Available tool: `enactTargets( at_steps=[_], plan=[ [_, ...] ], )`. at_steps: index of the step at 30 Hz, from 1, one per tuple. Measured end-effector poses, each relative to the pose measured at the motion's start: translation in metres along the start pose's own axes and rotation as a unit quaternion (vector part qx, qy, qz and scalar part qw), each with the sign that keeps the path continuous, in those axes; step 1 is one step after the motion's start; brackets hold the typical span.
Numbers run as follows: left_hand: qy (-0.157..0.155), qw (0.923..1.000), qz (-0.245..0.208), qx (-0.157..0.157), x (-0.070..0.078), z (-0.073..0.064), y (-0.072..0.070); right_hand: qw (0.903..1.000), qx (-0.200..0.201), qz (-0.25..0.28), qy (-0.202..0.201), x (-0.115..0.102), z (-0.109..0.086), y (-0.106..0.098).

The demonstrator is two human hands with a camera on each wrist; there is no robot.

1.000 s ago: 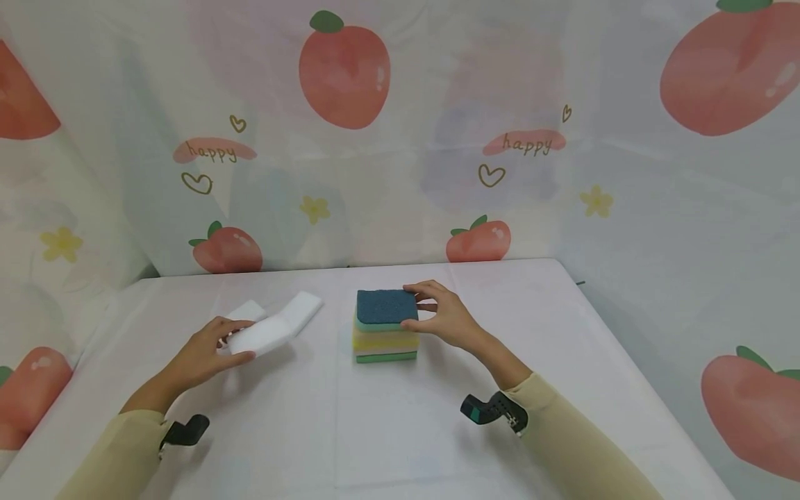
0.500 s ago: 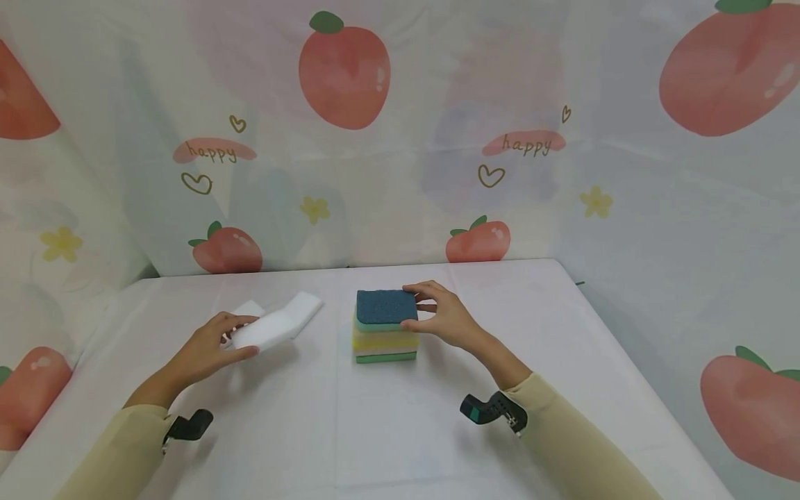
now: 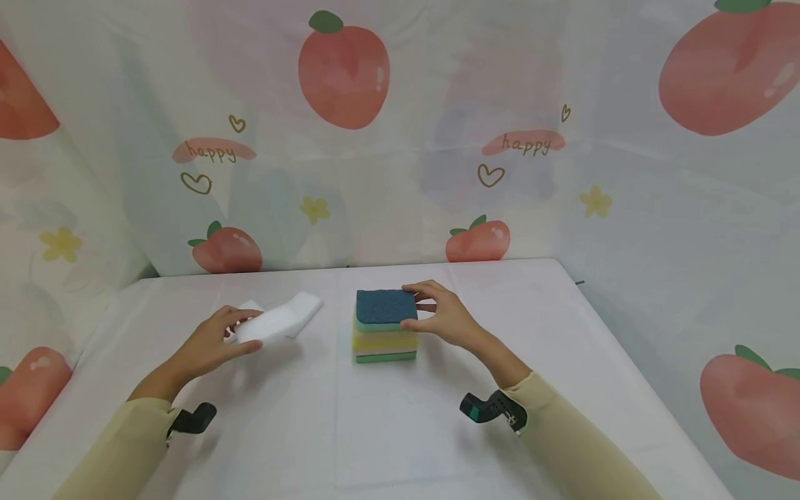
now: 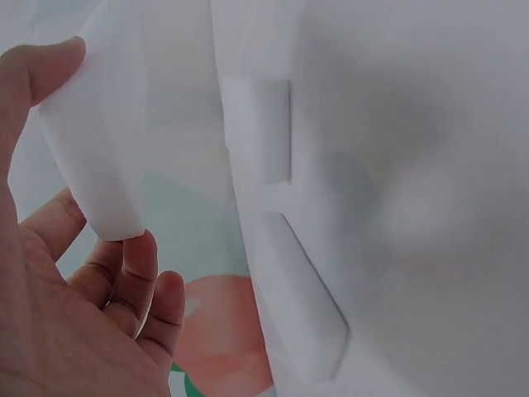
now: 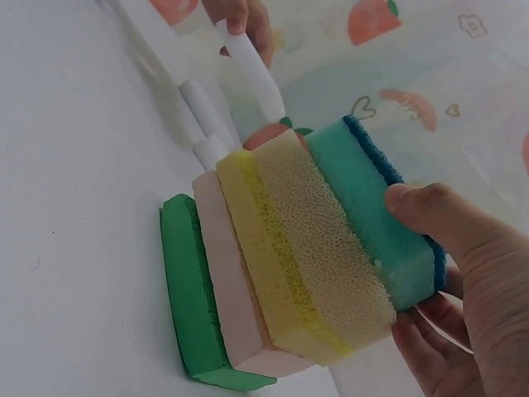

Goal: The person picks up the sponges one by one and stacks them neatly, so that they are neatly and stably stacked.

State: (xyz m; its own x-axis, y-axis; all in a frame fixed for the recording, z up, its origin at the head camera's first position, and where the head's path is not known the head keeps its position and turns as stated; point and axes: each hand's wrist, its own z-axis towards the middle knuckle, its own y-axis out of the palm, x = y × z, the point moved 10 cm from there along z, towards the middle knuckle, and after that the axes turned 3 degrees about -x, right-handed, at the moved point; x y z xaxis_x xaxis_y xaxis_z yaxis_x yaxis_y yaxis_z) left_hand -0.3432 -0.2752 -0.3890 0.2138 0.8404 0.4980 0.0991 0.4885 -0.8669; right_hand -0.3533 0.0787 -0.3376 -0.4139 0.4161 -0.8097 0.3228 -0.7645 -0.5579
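As thumb and fingers pinch its edges, the left hand [image 3: 209, 344] holds a white block [image 3: 267, 326] above the table [image 3: 375, 444], left of centre in the head view. Over at centre frame, the right hand [image 3: 453, 321] has thumb and fingers clamped on the blue-topped sponge [image 5: 364, 217], uppermost in a sponge stack [image 5: 322, 256] with green at its base. Near the held block lie a second white block [image 4: 258, 128] and a third white block [image 4: 299, 302]; peach-print backdrop [image 3: 400, 180] fills the upper frame. Looks like block up, stack steadied! Any next move calls, I'd judge, for a light pinch and a still right hand, lest the layers slide.
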Motion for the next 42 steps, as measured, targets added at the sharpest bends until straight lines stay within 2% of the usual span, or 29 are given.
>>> enactTargets(
  at_steps=[26, 34, 42],
  plan=[
    [0.045, 0.9989, -0.007, 0.008, 0.033, 0.021, -0.008, 1.0, 0.001, -0.007, 0.0, 0.002, 0.001, 0.0],
    [0.062, 0.9977, -0.021, 0.015, 0.05, 0.03, -0.009, 1.0, 0.005, -0.008, 0.002, 0.0, 0.001, -0.001],
    [0.062, 0.9976, -0.03, 0.007, 0.059, 0.037, -0.006, 1.0, 0.005, -0.007, -0.001, 0.001, 0.002, 0.001]
  ],
)
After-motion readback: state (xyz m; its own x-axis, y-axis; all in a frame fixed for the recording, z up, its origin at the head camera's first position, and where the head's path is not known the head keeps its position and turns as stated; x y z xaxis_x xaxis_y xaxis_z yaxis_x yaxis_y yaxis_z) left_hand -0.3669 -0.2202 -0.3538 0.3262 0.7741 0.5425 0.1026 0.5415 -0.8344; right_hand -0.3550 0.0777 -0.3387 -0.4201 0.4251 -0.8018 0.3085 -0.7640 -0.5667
